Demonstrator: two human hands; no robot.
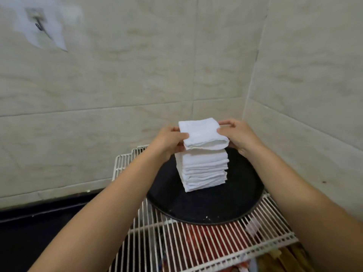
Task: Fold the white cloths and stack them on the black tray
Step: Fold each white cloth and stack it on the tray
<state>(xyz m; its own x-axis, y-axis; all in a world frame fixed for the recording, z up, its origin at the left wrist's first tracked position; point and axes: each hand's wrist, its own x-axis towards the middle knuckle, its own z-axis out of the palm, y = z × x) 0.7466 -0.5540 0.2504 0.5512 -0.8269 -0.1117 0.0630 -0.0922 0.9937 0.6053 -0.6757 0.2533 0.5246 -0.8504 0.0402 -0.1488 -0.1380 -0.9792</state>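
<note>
Bare forearms reach in from the near edge toward a stack of cloths on a black tray.

Both hands hold one folded white cloth point(203, 134) just above the stack point(202, 169), which stands near the middle of the tray point(206, 209). The left hand point(170, 141) pinches the cloth's left edge, thumb on top and fingers beneath; the right hand point(237, 135) grips its right edge the same way. Holding it by both sides likely keeps the fold flat and square so it can be lowered in line with the pile below. The cloth sits between the two hands, its lower edge touching or nearly touching the stack's top; which one cannot be told. The tray rests on a white wire rack point(196, 244), set in a corner of the tiled wall point(137, 75) behind it.
</note>
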